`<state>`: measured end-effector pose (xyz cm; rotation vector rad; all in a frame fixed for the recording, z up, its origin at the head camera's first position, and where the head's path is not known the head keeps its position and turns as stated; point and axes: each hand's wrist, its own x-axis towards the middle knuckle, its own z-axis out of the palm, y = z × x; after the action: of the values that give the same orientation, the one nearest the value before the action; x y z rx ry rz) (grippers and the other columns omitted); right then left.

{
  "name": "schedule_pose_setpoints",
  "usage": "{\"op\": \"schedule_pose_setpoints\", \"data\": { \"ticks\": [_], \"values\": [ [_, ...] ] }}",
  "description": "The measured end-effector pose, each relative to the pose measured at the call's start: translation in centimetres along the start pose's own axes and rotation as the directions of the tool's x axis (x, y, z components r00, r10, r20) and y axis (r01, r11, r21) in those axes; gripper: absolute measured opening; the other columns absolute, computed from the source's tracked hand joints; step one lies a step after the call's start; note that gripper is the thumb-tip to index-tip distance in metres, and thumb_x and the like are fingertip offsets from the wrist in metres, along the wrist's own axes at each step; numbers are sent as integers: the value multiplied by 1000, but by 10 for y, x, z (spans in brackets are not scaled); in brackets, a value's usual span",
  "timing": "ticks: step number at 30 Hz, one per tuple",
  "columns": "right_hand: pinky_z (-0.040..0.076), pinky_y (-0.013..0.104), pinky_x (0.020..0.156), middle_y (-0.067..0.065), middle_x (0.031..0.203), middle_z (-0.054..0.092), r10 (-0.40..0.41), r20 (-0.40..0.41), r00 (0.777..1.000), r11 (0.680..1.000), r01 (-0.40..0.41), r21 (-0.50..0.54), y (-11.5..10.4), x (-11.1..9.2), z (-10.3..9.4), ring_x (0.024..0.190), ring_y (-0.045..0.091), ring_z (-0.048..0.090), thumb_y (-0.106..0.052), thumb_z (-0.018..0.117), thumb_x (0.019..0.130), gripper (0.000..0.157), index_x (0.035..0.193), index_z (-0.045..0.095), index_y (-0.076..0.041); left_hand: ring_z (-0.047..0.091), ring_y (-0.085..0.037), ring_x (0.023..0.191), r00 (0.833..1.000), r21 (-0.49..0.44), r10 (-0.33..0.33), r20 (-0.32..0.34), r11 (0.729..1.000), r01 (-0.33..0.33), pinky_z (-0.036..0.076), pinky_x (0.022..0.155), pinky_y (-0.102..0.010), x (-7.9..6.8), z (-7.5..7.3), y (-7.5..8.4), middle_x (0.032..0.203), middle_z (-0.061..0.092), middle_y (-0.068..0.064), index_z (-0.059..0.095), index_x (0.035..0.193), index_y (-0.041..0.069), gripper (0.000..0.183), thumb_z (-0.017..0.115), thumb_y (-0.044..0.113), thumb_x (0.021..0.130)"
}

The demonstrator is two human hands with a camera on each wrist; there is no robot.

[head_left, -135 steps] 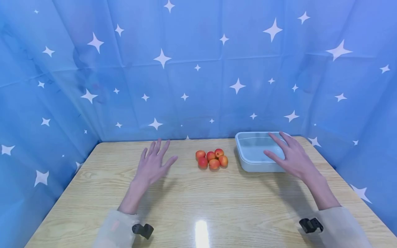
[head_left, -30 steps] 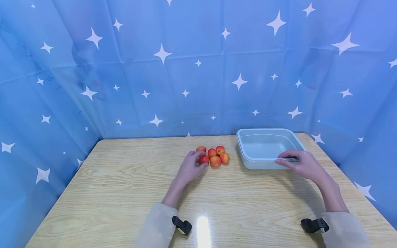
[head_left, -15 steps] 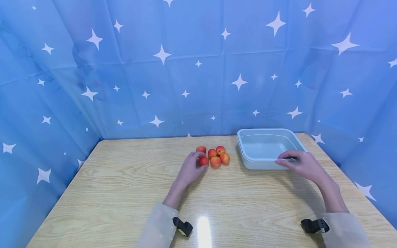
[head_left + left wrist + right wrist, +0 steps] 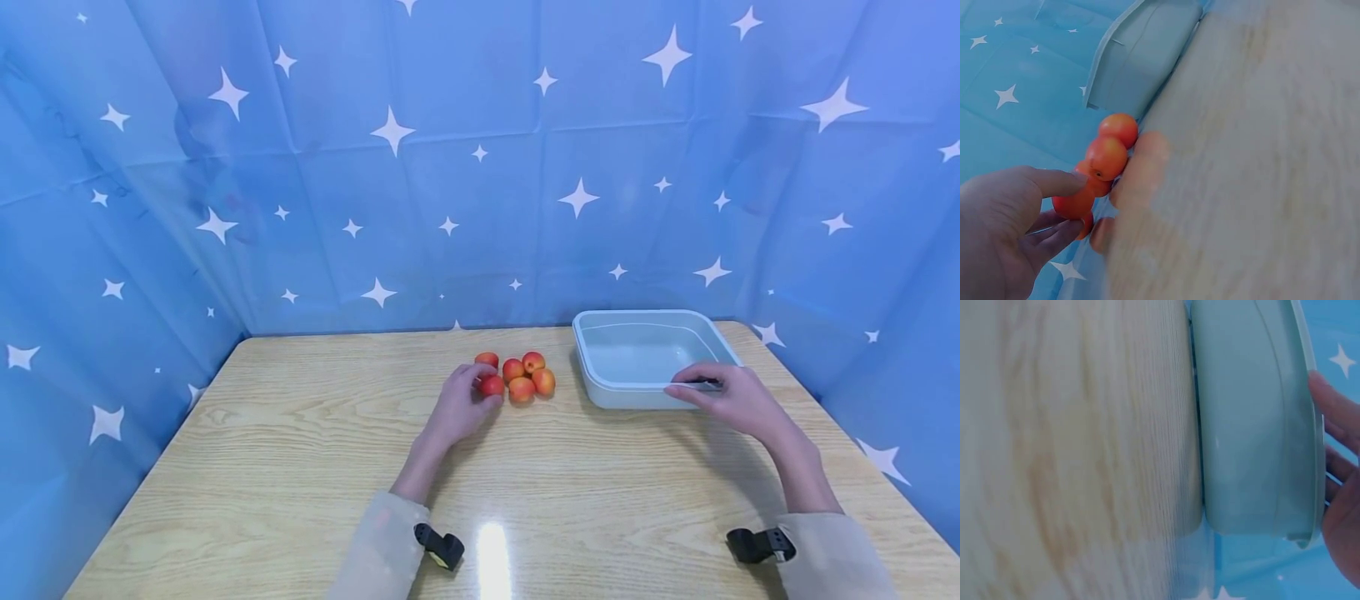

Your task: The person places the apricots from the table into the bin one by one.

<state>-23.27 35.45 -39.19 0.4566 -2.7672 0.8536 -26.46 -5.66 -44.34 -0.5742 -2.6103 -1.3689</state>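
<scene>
In the head view my left hand (image 4: 456, 410) is at the left end of a cluster of small red-orange fruits that look like apricots. Its thumb and fingers pinch the front-left apricot (image 4: 492, 386), which is also seen between thumb and fingertips in the left wrist view (image 4: 1074, 205). Several other apricots (image 4: 521, 390) lie close beside it on the table. My right hand (image 4: 738, 402) grips the near rim of a pale blue plastic tub (image 4: 622, 398). From the right wrist, the thumb shows on the tub's outer side (image 4: 1254, 437), fingers partly hidden behind the rim.
A light wood-grain table (image 4: 285, 450) carries everything. The tub stands at its back right, close to the apricots. Behind and at both sides hangs a blue cloth (image 4: 330, 192) with white stars. Each sleeve has a small black device (image 4: 440, 547) at the cuff.
Since the earliest frame, my left hand has moved right and taken hold of an apricot; my right hand has come down and gripped the tub's rim. Over the last second, both hands stay nearly still.
</scene>
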Motion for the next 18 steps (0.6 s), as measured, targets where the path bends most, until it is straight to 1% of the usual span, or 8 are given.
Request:
{"op": "schedule_pose_setpoints", "data": {
  "ticks": [7, 11, 18],
  "values": [
    [49, 24, 73, -5, 95, 72, -2, 2, 1000, 1000, 2, 4, -1, 0, 0, 85, 1, 60, -29, 77, 91, 18, 104, 78, -18, 59, -28, 108, 1000, -48, -17, -15, 999, 16, 55, 94, -38, 1, -5, 6, 121, 59, -14, 62, 128, 0, 39, 74, 4, 90],
    [49, 24, 74, -4, 96, 72, -1, 7, 1000, 1000, 1, 7, -1, 0, 0, 86, 0, 60, -30, 76, 92, 18, 105, 78, -18, 60, -28, 108, 1000, -65, -10, -19, 998, 9, 55, 95, -37, 2, -6, 8, 120, 60, -14, 62, 128, 0, 38, 73, 3, 91],
    [49, 24, 74, -4, 96, 72, -6, 12, 1000, 1000, 6, 12, -3, 0, 0, 86, 2, 61, -29, 76, 92, 17, 105, 77, -18, 59, -23, 108, 999, -90, -13, -33, 996, 10, 55, 94, -36, 3, -7, 15, 122, 60, -10, 61, 132, 2, 41, 73, 6, 92]
  ]
}}
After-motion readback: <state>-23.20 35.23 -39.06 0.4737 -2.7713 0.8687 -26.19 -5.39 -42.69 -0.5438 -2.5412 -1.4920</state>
